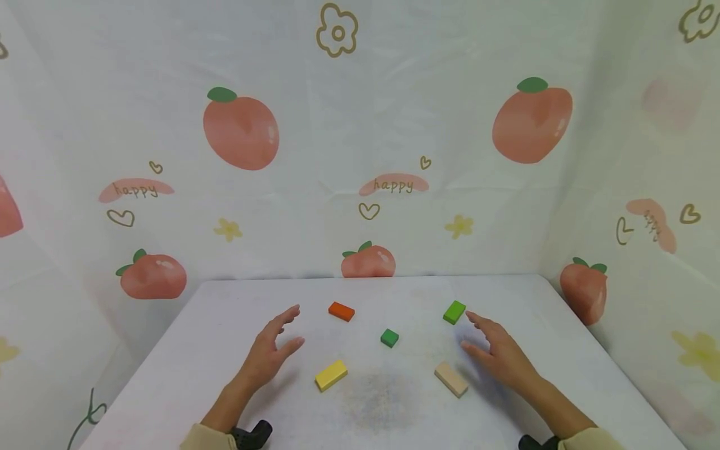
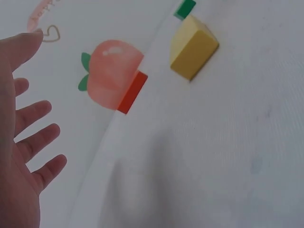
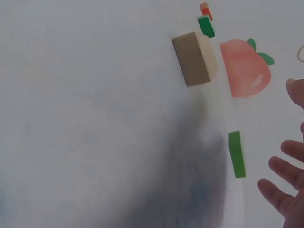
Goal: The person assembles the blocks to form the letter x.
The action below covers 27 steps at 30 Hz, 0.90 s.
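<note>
Five blocks would exceed the tally, so several small blocks lie apart on a white table [image 1: 382, 431]. My left hand [image 1: 267, 356] hovers over the left side with fingers spread, holding nothing; nearest are a yellow block [image 1: 331, 375] and an orange-red block [image 1: 341, 311]. On the other side my right hand [image 1: 500, 353] is also raised, thumb apart from the fingers. Close to it are a light green block [image 1: 454, 312] and a plain wooden block [image 1: 451, 379]. Between the hands sits a dark green block [image 1: 389, 338], shorter than the others.
A white cloth [image 1: 337, 125] printed with peaches, hearts and flowers hangs behind the table and along its sides. Black straps with camera mounts [image 1: 253, 434] circle the wrists. A greyish smudge [image 1: 377, 400] marks the tabletop near the front.
</note>
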{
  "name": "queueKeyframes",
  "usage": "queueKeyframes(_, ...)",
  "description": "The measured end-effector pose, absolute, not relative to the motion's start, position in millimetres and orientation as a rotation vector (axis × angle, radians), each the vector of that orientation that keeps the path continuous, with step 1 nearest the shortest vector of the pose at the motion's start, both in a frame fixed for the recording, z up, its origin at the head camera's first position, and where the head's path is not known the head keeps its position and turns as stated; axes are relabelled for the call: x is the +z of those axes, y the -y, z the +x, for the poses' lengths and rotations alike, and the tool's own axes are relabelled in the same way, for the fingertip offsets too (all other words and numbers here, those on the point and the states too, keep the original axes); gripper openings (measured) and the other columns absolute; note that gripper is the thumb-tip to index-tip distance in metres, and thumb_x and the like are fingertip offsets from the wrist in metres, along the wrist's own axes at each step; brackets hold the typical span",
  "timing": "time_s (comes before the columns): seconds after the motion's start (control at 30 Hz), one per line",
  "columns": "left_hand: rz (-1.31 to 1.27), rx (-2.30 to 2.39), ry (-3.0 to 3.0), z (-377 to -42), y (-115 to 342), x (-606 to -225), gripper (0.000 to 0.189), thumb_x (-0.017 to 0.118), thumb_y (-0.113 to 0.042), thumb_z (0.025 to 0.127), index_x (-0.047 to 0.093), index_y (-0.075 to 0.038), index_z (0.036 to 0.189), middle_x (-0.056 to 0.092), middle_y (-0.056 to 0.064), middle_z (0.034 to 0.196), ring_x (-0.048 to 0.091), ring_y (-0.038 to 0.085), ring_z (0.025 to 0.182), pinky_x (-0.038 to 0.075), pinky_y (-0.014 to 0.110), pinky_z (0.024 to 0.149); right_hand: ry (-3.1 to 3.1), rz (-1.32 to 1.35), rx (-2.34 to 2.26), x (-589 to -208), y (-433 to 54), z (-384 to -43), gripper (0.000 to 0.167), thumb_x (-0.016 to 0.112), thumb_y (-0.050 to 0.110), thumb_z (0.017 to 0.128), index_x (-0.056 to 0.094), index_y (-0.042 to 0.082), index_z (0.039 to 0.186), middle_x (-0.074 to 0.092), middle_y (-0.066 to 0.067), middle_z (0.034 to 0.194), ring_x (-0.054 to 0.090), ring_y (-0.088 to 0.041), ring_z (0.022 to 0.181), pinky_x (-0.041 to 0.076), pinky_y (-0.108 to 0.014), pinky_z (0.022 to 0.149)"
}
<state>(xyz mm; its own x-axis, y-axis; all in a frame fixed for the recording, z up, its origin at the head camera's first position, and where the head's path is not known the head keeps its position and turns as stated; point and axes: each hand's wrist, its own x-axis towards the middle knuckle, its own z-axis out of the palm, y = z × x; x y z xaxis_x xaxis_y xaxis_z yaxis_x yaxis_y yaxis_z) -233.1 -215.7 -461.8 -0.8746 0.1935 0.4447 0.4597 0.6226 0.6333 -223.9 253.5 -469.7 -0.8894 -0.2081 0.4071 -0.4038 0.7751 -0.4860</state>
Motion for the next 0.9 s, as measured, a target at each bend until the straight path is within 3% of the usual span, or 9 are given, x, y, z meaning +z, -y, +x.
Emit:
queueKeyframes(0.1,-0.544,-1.141,2.489,-236.0,209.4,-462.9,0.059,0.069,-0.015,0.091,0.044,-0.017,0.145,0.055,0.007,0.136,0.051,0.026,0.122,0.045,0.053,0.093,2.576,0.475,0.826,-467.8,-249.3,-224.1,0.059,0.075,0.017,0.086,0.05,0.002,0.138,0.063,-0.014,0.12,0.059,-0.029,0.105,0.051,-0.047,0.081)
queueKeyframes(0.33,-0.537,-1.266,2.462,-240.9,194.1,-464.6,0.055,0.07,-0.012,0.09,0.05,-0.018,0.141,0.062,0.006,0.127,0.057,0.023,0.114,0.048,0.05,0.09,2.498,0.492,0.897,-463.8,-241.4,-224.6,0.05,0.076,0.009,0.084,0.056,-0.001,0.13,0.066,-0.01,0.101,0.062,-0.022,0.088,0.053,-0.036,0.072)
queueKeyframes(0.63,-0.526,-1.372,2.453,-246.0,169.8,-466.3,0.044,0.07,-0.01,0.09,0.059,-0.013,0.132,0.064,0.001,0.122,0.059,0.024,0.109,0.049,0.05,0.089,2.545,0.427,1.031,-461.1,-232.2,-225.2,0.039,0.076,0.009,0.083,0.063,-0.001,0.118,0.06,0.003,0.085,0.057,-0.013,0.077,0.049,-0.027,0.064)
queueKeyframes(0.9,-0.515,-1.413,2.464,-251.3,152.0,-474.5,0.035,0.07,-0.013,0.091,0.064,-0.013,0.125,0.064,-0.005,0.119,0.06,0.018,0.106,0.05,0.044,0.088,2.654,0.343,1.088,-464.6,-224.8,-225.3,0.034,0.076,0.013,0.084,0.064,0.002,0.113,0.057,0.005,0.079,0.053,-0.011,0.073,0.045,-0.026,0.063)
